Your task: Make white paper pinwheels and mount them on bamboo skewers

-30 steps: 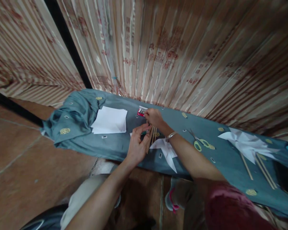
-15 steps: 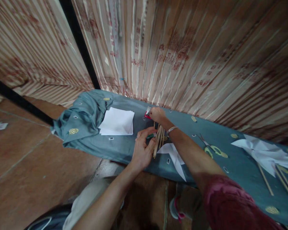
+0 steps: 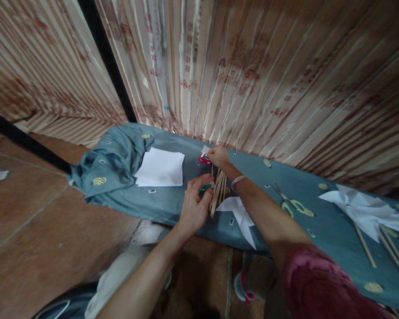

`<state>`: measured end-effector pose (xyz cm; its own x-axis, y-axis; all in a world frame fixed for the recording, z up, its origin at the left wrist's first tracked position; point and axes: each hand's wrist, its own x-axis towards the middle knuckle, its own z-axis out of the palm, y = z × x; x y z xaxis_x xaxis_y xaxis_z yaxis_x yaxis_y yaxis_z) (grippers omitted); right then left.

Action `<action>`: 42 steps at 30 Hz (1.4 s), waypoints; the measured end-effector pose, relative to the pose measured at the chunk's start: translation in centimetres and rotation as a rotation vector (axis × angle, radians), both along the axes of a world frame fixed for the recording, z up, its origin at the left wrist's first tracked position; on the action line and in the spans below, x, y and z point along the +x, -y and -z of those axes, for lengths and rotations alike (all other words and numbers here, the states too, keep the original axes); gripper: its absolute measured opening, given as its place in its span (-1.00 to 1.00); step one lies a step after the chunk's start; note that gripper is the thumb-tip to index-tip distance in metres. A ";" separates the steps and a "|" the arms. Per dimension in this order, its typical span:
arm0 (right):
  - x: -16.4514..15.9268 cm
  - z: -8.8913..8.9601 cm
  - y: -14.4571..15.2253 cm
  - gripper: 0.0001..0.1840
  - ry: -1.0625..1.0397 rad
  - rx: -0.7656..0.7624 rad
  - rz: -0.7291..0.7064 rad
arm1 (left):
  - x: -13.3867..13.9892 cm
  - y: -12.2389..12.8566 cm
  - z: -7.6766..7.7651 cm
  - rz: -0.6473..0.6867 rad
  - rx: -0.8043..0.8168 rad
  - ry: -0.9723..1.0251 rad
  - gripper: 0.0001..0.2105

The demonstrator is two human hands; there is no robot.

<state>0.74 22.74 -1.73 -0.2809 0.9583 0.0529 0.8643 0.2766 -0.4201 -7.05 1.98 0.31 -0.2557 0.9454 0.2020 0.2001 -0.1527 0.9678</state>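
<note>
My left hand rests beside a bundle of wooden sticks, thumb and fingers apart. Between its fingertips and the sticks lies a small green and white box; I cannot tell whether the fingers touch it. My right hand is closed at the edge of a small open red and white box holding small dark metal bits. What its fingertips pinch, if anything, is hidden. Below my right forearm lies a folded white paper piece with pointed blades, partly covered by the arm.
A stack of white paper lies left on the blue-green cloth of the bench. To the right are scissors with yellow-green handles and white paper pinwheels on sticks. A patterned curtain hangs behind, near a black pole.
My right hand has shifted slightly, showing more of the red box. My left fingers have drawn back a little from the sticks, and more of the green box shows.
</note>
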 end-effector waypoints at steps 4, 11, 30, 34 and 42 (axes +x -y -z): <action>0.7 0.5 -0.2 -0.77 -0.233 -0.057 0.049 | 0.0 -0.1 0.3 -0.006 0.025 -0.001 -0.72; 2.6 -0.5 3.2 -0.66 -0.729 -0.268 0.030 | -0.1 -0.7 1.5 0.011 0.003 0.151 -0.73; 13.2 -1.6 19.2 -0.76 -1.027 -0.299 0.022 | 5.9 0.2 1.0 0.309 -0.357 0.575 -0.78; 14.3 -1.6 20.0 -0.83 -0.928 -0.164 0.025 | 7.0 -0.1 0.8 0.352 -0.391 0.542 -0.83; 16.7 -1.6 21.5 -0.85 -0.707 0.063 -0.028 | 8.1 0.0 1.4 0.448 -0.577 0.736 -0.81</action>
<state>17.49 1.23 -0.09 -0.1835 0.9404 0.2863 0.3830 0.3366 -0.8602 1.02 1.94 -1.13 0.2664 0.8877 -0.3756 -0.4309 0.4582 0.7774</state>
